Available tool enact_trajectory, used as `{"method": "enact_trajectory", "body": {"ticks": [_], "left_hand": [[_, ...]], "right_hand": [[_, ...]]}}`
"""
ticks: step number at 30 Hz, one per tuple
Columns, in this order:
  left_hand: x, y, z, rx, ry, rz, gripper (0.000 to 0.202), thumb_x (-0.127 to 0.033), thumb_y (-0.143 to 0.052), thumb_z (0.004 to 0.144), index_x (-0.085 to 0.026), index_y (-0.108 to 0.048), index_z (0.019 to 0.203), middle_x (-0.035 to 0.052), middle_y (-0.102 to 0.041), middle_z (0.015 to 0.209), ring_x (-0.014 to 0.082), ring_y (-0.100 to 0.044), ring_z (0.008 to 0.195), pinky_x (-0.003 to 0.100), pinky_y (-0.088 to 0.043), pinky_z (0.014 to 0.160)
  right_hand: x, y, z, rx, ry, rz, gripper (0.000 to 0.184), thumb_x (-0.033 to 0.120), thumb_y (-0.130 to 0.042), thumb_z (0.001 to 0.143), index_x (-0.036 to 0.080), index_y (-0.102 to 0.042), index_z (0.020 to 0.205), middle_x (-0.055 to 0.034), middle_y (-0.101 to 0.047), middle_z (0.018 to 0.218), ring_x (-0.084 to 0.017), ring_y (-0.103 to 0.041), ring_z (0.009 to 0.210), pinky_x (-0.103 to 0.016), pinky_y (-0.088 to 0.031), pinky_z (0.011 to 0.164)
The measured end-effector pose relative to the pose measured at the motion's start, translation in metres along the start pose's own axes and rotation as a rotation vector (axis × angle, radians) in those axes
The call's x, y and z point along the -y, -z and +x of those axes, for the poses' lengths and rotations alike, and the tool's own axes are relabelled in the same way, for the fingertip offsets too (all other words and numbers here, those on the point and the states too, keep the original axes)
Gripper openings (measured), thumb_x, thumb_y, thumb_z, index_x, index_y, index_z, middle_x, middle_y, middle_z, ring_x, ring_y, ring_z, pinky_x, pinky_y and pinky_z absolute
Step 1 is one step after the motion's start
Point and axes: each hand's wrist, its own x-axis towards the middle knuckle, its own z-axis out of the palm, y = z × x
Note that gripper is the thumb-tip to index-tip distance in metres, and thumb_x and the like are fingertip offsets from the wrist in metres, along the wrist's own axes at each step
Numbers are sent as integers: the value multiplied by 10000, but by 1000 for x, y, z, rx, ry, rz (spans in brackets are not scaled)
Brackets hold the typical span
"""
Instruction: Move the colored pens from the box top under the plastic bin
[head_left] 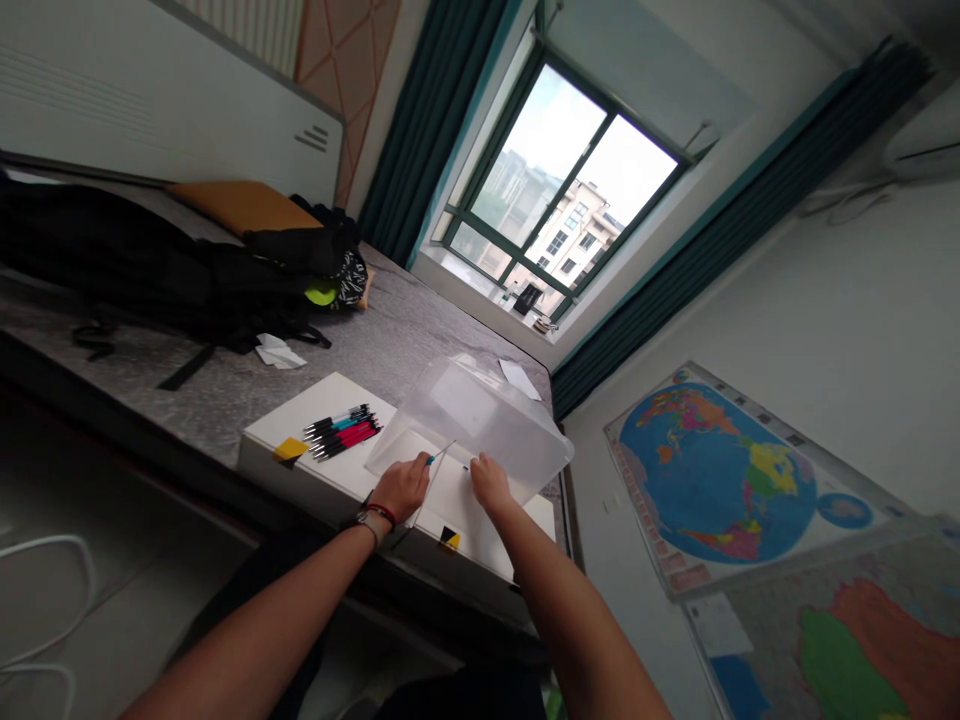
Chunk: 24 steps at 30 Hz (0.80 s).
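Observation:
My left hand (pixel 405 486) is closed around a blue pen piece (pixel 430 461), from which a thin rod slants up to the right. Close by on the right, my right hand (pixel 489 482) is closed too, and a small dark tip sticks out at its left side; the rest is hidden by the fingers. Both hands are over white boxes, in front of a clear plastic bin (pixel 517 432) tipped with its opening toward me. Left of my hands, a row of black, blue and red pens (pixel 343 432) lies on the white box top (pixel 281 420).
Yellow-and-black tape (pixel 290 450) marks the box edge. Behind lie a crumpled tissue (pixel 279 351), a black bag (pixel 150 265) and a white paper (pixel 519 379) on the grey bed surface (pixel 397 310). A wall with maps (pixel 720 460) stands at right.

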Motion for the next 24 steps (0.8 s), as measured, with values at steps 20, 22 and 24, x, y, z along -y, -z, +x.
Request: {"method": "enact_trajectory", "body": {"ticks": [20, 22, 24], "left_hand": [[-1, 0, 0, 28, 28, 48, 308, -285, -258, 965, -155, -479, 1137, 83, -649, 769, 242, -617, 744, 331, -404, 692], [-1, 0, -1, 31, 26, 56, 298, -277, -270, 960, -155, -476, 1138, 81, -648, 766, 242, -616, 746, 330, -402, 692], [-1, 0, -1, 31, 29, 60, 276, -265, -285, 951, -157, -480, 1114, 77, -643, 753, 244, -614, 748, 330, -400, 691]], "right_hand": [[-6, 26, 17, -296, -347, 1179, 271, 279, -622, 760, 169, -685, 998, -61, -722, 951, -182, -650, 864, -263, -478, 764], [-9, 24, 17, -324, -434, 1394, 277, 313, -661, 706, 164, -674, 939, -71, -716, 963, -191, -647, 880, -270, -485, 740], [-12, 25, 12, -281, -498, 1610, 297, 316, -691, 666, 166, -653, 919, -78, -711, 967, -193, -651, 872, -282, -490, 725]]}}
